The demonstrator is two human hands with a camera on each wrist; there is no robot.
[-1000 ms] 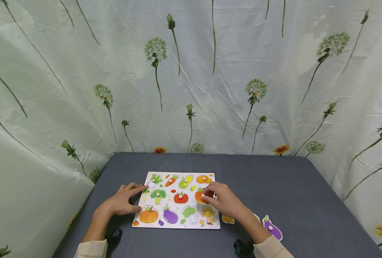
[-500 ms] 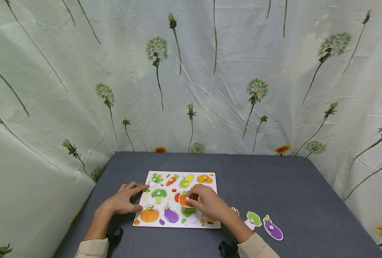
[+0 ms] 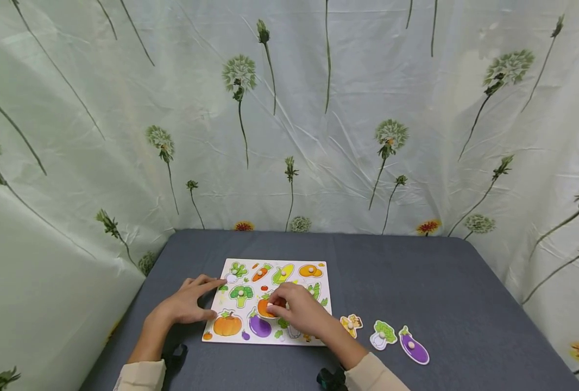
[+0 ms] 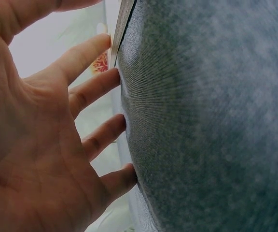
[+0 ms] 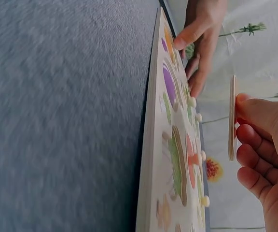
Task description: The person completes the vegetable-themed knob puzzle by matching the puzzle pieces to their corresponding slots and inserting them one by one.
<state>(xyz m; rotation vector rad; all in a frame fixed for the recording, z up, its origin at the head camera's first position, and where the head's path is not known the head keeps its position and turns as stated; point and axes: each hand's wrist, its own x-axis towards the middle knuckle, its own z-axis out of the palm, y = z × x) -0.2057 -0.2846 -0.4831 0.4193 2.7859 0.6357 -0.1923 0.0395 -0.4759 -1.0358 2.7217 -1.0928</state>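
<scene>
Puzzle board (image 3: 224, 303): I see it lower centre.
Left hand (image 3: 189, 301): fingers spread apart at the board's left edge.
Right hand (image 3: 294, 308): thumb and fingers pinch the orange piece (image 3: 263, 308).
Orange piece: lower centre, raised off the board.

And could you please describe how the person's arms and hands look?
The left sleeve and right sleeve are cream, stopping short of the bare left hand and right hand. A black device, probably a wrist camera, shows near each sleeve.
</scene>
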